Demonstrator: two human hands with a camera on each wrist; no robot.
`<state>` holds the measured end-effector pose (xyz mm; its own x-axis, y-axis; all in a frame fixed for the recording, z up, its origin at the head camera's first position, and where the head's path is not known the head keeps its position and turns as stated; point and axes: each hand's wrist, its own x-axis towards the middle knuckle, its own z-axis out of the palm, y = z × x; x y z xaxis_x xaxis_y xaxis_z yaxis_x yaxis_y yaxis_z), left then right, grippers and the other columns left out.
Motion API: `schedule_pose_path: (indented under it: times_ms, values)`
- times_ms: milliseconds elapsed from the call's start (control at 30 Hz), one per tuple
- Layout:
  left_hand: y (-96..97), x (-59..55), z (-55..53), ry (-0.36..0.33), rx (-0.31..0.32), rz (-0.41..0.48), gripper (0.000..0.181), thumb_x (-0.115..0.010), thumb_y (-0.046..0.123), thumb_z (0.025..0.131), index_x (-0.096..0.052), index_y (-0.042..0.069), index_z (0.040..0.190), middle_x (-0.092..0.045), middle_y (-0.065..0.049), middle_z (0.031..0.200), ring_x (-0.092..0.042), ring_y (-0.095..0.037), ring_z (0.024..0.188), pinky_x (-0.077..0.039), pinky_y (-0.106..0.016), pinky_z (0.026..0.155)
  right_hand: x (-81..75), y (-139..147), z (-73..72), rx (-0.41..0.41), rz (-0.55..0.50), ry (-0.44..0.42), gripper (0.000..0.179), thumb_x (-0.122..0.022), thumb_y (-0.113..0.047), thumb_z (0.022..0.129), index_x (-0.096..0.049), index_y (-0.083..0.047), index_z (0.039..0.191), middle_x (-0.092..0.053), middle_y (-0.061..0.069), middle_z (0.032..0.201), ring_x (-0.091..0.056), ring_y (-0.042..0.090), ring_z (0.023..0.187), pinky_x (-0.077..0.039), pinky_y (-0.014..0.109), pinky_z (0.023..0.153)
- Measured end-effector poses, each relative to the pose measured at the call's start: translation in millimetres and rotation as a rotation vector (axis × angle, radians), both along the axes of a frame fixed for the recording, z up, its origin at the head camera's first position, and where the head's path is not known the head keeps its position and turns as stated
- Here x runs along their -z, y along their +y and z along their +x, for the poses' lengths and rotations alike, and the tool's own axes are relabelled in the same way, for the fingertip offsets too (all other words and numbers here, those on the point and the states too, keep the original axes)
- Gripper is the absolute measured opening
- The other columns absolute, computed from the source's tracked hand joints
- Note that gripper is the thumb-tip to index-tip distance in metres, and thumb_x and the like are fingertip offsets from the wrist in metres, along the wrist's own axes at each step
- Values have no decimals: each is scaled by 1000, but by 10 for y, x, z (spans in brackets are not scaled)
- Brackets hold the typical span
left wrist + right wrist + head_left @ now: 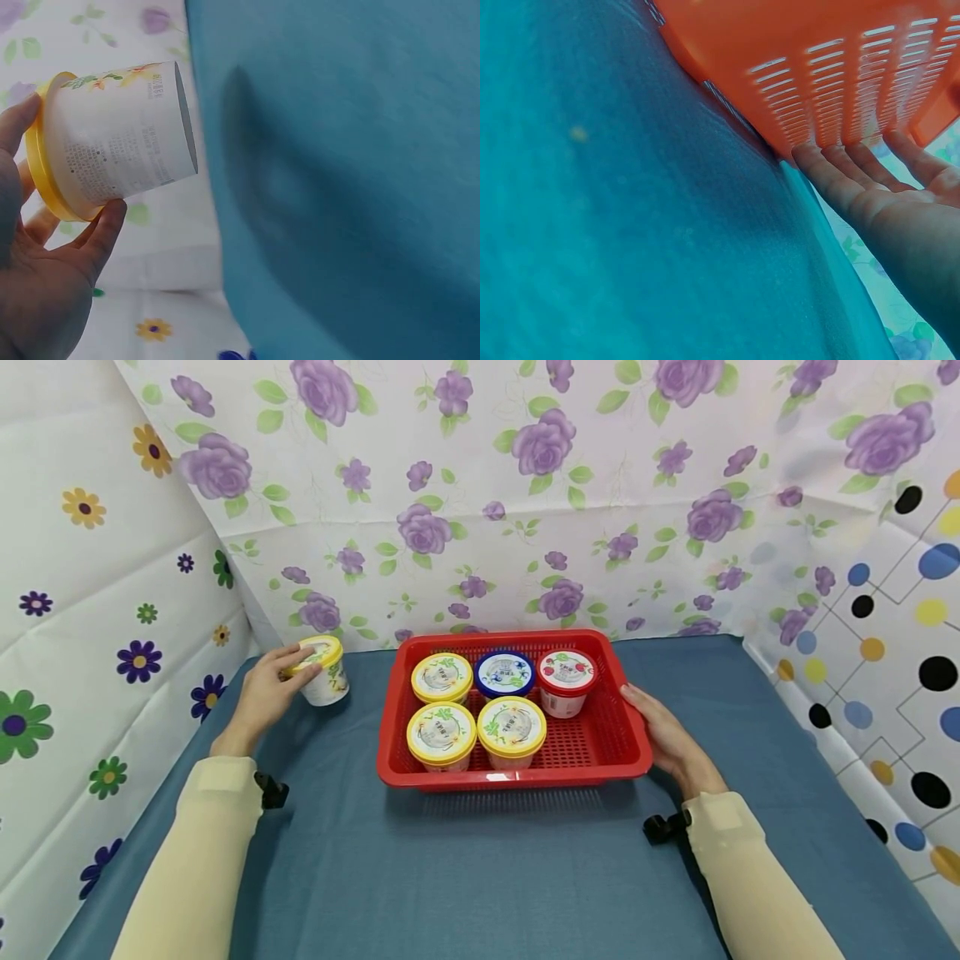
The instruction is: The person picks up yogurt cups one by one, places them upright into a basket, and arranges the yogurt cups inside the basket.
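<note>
My left hand (264,693) grips a white paper tub (327,683) by its yellow lid (46,150), fingers and thumb around the lid's edge. Slightly tilted, the tub is at the table's back left, with printed text and a flower picture on its side. At the right end of a red plastic basket (600,767), my right hand (671,739) holds the wall, thumb at the rim. In the right wrist view its fingers (832,180) lie against the slotted outer side. The basket contains several lidded tubs: yellow-lidded ones (442,732), a blue-lidded one (505,673) and a red-lidded one (567,681).
A blue-grey cloth (480,877) covers the table. Flowered sheeting (480,527) hangs behind it and along the left, with dotted sheeting (862,693) on the right. Inside the basket, bare mesh floor (581,735) shows at the front right.
</note>
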<state>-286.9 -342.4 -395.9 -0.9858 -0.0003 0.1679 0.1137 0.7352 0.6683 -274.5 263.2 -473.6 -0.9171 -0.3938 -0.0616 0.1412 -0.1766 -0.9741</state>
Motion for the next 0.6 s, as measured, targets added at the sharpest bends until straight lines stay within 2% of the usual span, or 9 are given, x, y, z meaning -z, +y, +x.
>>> schedule_pose_path:
  times_ms: [167,400,500,600]
  values:
    - [126,-191,-23,78,27,35,64,-61,48,104,-51,10,154,-36,-19,164,-37,-45,146,-40,-62,111,-3,2,2,2,1,-3,52,-40,-40,113,-34,-12,158,-66,7,129,-71,18,105,-62,36,84]
    - [335,-418,-49,125,81,80,63,-64,49,102,-53,14,154,-36,-10,165,-39,-36,146,-42,-55,110,-4,1,3,1,2,-1,52,-39,-40,114,-34,-13,158,-66,6,129,-71,18,106,-61,36,85]
    - [419,-480,-55,145,91,82,62,-65,49,102,-54,16,153,-37,-8,165,-41,-34,145,-44,-49,108,-1,-2,4,-4,-1,3,52,-39,-39,114,-34,-13,158,-66,6,129,-71,19,106,-61,37,85]
    - [496,-535,-55,168,92,83,60,-66,48,101,-56,17,152,-39,-6,164,-43,-32,142,-45,-38,105,0,-1,5,-4,-4,7,51,-39,-39,114,-34,-13,157,-66,6,129,-71,19,106,-62,37,85]
